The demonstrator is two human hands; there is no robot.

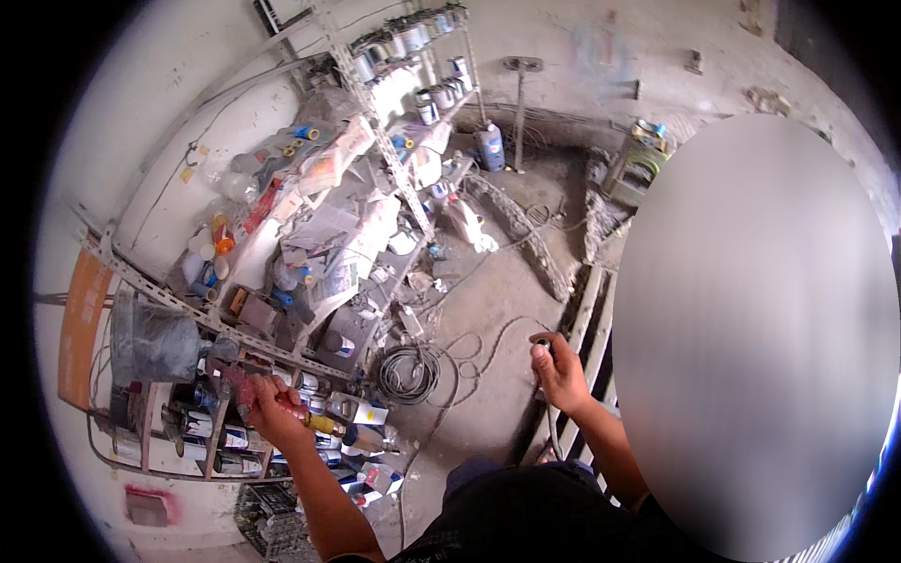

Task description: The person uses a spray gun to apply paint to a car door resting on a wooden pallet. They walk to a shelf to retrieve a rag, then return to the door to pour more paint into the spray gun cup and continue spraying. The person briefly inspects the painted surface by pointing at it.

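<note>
Close to the body, a red tool (246,387) is gripped by the left hand (275,413), fingers wrapped around it. At the right, a hose (551,427) is clasped near its end by the right hand (561,377), fingers curled. Beyond, a coil (408,374) is laid on the floor (493,310); farther off, cans (413,39) are lined up on a rack (395,164).
</note>
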